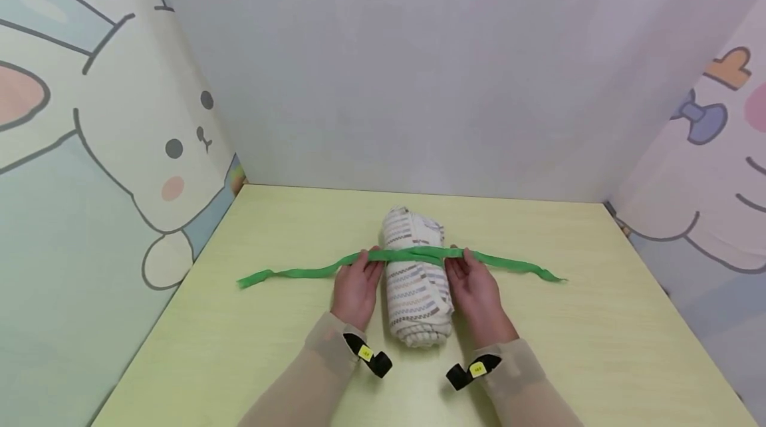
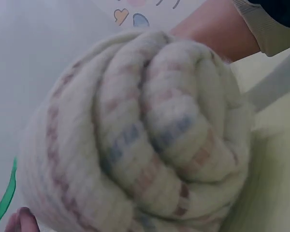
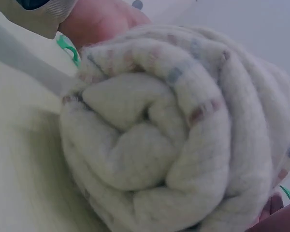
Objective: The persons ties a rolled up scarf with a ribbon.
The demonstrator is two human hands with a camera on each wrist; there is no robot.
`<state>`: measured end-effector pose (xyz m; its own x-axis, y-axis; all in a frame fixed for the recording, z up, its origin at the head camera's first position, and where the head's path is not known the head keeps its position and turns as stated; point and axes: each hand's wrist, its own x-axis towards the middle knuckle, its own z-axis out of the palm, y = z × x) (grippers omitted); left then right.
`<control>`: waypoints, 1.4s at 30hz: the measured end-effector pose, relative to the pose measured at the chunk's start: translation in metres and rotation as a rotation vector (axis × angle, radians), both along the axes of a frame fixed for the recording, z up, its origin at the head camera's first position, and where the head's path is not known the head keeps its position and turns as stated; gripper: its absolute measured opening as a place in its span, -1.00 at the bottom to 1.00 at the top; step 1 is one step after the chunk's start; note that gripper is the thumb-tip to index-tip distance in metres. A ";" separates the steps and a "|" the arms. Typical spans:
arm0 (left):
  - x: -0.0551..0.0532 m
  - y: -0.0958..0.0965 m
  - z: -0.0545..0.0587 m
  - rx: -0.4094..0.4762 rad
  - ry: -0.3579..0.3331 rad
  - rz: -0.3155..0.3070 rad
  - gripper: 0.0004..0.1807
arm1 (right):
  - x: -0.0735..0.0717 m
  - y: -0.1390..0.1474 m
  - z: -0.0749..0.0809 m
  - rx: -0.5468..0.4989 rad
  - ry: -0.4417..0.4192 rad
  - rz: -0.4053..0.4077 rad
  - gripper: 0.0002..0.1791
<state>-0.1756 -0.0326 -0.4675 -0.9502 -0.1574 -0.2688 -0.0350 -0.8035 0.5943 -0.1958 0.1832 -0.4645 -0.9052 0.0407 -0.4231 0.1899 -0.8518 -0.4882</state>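
A rolled towel (image 1: 419, 300), white with rows of small coloured marks, lies lengthwise away from me. Around its middle runs a green ribbon (image 1: 413, 254), its strands crossed on top and both ends trailing out sideways on the table. On the left flank my left hand (image 1: 357, 290) pinches the ribbon between thumb and fingers, close against the roll. My right hand (image 1: 479, 294) pinches the opposite length likewise on the right flank. Both wrist views are filled by the towel's spiral end (image 2: 150, 121); a strip of ribbon (image 3: 67, 48) shows past it in the right wrist view.
The pale yellow-green table (image 1: 598, 320) extends on both sides of the roll. A plain pale wall (image 1: 419, 81) stands along its back edge. Cartoon-printed panels (image 1: 137, 121) close off the left and right sides.
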 end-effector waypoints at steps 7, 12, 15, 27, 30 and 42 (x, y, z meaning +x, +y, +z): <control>-0.004 0.005 0.002 -0.055 0.012 -0.011 -0.56 | -0.001 -0.010 0.003 0.143 0.056 0.016 -0.60; -0.004 0.009 0.002 -0.187 0.011 -0.024 -0.57 | -0.003 -0.015 0.003 0.206 0.066 0.026 -0.88; -0.002 0.010 0.003 -0.231 0.027 -0.021 -0.59 | -0.003 -0.017 0.004 0.234 0.053 0.005 -0.90; -0.002 0.009 0.016 -0.128 0.100 -0.018 -0.59 | 0.005 -0.025 0.025 0.293 0.190 -0.110 -0.85; -0.003 0.009 0.019 -0.089 0.074 -0.040 -0.60 | 0.005 -0.025 0.029 0.256 0.208 -0.087 -0.81; -0.009 0.004 0.027 -0.082 0.043 -0.137 -0.71 | 0.003 -0.022 0.028 0.249 0.232 0.046 -0.80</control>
<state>-0.1846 -0.0284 -0.4401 -0.9748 -0.0451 -0.2187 -0.1139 -0.7419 0.6607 -0.1933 0.1610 -0.4369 -0.9795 0.0735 -0.1876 0.0849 -0.6939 -0.7150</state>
